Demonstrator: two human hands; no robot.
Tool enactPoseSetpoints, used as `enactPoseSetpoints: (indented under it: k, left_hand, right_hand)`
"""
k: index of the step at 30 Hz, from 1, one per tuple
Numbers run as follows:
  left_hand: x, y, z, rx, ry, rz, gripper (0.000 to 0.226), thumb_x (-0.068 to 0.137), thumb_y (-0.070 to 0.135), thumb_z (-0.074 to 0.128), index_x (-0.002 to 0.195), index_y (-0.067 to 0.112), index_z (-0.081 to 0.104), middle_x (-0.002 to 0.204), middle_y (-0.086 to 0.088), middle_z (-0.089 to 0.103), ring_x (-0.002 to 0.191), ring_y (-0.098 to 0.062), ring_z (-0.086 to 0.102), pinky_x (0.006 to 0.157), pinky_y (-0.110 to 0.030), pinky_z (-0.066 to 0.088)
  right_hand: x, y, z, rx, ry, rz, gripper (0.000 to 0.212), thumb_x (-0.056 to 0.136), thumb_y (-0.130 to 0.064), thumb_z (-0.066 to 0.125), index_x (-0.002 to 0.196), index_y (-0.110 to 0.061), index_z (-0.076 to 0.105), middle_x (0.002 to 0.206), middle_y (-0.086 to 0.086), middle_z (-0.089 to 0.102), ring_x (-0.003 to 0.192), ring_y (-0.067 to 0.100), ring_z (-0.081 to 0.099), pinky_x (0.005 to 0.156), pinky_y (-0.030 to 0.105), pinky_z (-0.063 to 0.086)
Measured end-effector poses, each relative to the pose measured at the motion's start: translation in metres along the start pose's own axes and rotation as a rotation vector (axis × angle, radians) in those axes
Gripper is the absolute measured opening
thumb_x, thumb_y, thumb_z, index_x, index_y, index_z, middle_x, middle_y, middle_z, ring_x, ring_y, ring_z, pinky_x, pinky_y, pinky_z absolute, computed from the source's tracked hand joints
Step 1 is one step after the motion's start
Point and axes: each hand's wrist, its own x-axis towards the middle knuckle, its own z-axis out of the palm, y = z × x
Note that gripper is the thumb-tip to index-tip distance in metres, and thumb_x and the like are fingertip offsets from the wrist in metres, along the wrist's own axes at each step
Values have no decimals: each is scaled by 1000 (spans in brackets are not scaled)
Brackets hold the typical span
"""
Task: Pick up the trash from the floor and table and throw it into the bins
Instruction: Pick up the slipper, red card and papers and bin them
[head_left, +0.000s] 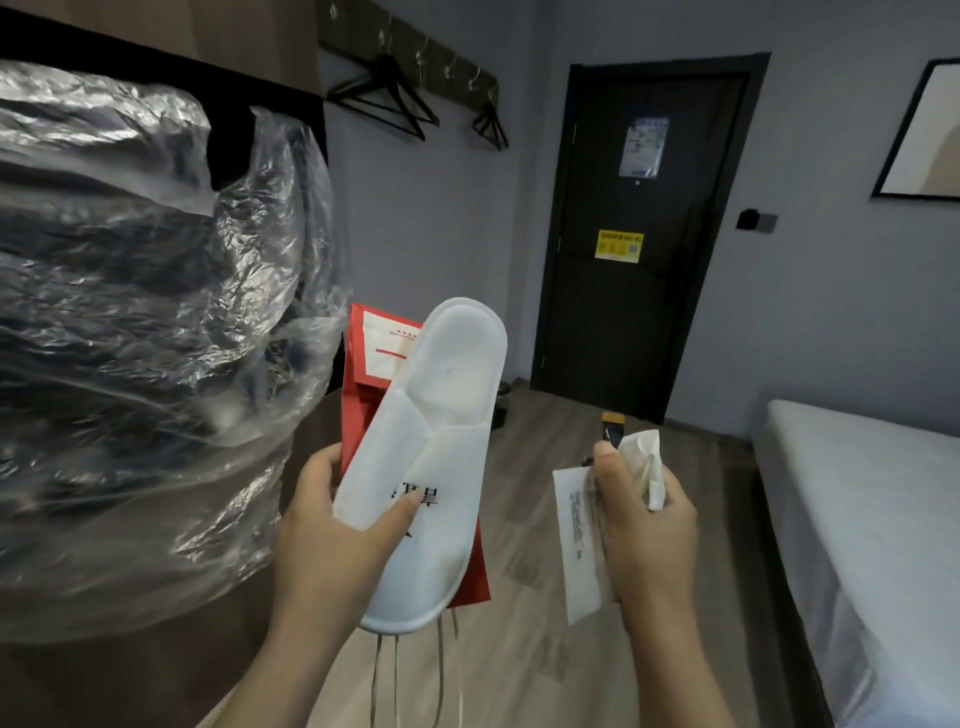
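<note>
Left hand (332, 525): raised in front of the chest, forearm coming up from below. Fingers are wrapped behind and the thumb is pressed across the front, clamped on a white slipper (441, 441) and a red paper bag (363, 384) together. The slipper runs diagonally through the grip, one rounded end above and to the right of the thumb, the other below the palm. The bag lies flat against the slipper's far side, its top showing above the fingers.

Right hand (649, 525): held at about the same height, back of the hand toward the camera, fingers curled tight on a bunch of small trash. A flat white printed wrapper (576, 540) hangs on the thumb side. A crumpled white packet (647, 457) sticks up above the knuckles, and a dark sachet (613, 426) with a gold tip is just beside it.

Clear plastic bag (130, 312), bulging, just left of the left hand. Wood floor (535, 597) is below both hands. Bed (857, 493) to the right of the right hand, dark door (639, 234) beyond.
</note>
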Motion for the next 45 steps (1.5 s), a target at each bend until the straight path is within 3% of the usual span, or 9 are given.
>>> enactPoseSetpoints:
  k: [3, 10, 14, 25, 28, 34, 38, 43, 45]
  left_hand:
    - [52, 7, 45, 45, -6, 20, 56, 66, 32, 83, 112, 36, 52, 97, 20, 61, 86, -1, 58, 59, -21, 41]
    - [140, -2, 140, 60, -70, 17, 54, 68, 29, 82, 112, 33, 52, 97, 18, 60, 81, -1, 59, 56, -14, 38]
    - [205, -19, 185, 60, -72, 23, 55, 69, 29, 82, 114, 31, 50, 101, 15, 58, 86, -6, 57, 58, -14, 38]
    - [418, -67, 310, -9, -125, 10, 54, 72, 30, 81, 113, 35, 45, 96, 25, 52, 83, 1, 53, 57, -12, 37]
    - [467, -80, 348, -14, -132, -6, 58, 72, 31, 80, 115, 35, 42, 95, 27, 49, 81, 1, 51, 57, -13, 38]
    - [539, -106, 431, 37, -171, -56, 63, 71, 30, 81, 122, 31, 45, 99, 21, 53, 93, -12, 56, 65, -25, 44]
    - [589, -117, 497, 59, -143, -29, 65, 71, 29, 81, 125, 28, 44, 109, 14, 52, 96, -13, 52, 65, -22, 41]
    - [652, -123, 577, 95, -127, -44, 66, 71, 29, 82, 123, 30, 43, 98, 25, 48, 87, -4, 50, 63, -20, 41]
    - [672, -124, 603, 129, -108, -48, 67, 70, 31, 81, 125, 29, 43, 103, 19, 52, 92, -9, 53, 67, -24, 44]
  right_hand:
    - [65, 10, 16, 15, -12, 13, 30, 81, -44, 67, 73, -15, 61, 73, 15, 64, 62, 22, 58, 60, 38, 48]
    - [189, 42, 46, -24, -16, 9, 28, 84, -39, 67, 76, -13, 62, 69, 5, 63, 62, 18, 58, 58, 34, 47]
    - [253, 70, 75, -65, -18, 11, 29, 83, -42, 66, 77, -14, 62, 70, 5, 63, 62, 17, 58, 58, 33, 47]
    - [453, 126, 196, -162, -27, -41, 26, 85, -40, 66, 80, -15, 62, 76, 8, 66, 66, 21, 63, 57, 26, 48]
    - [501, 145, 215, -180, -18, -26, 26, 85, -40, 64, 82, -14, 63, 75, 8, 65, 63, 15, 60, 53, 20, 45]
    - [602, 191, 235, -171, 37, 51, 26, 85, -40, 64, 79, -15, 61, 76, 7, 67, 67, 20, 62, 58, 28, 47]
    - [684, 220, 247, -145, 10, 26, 26, 86, -38, 64, 75, -16, 57, 76, 10, 64, 64, 17, 58, 55, 24, 44]
    - [791, 250, 262, -139, -45, 38, 23, 86, -38, 63, 80, -15, 59, 75, 10, 64, 62, 16, 58, 55, 24, 44]
    - [829, 259, 267, -131, -58, 46, 24, 85, -38, 63, 81, -15, 60, 76, 10, 64, 63, 17, 59, 55, 25, 45]
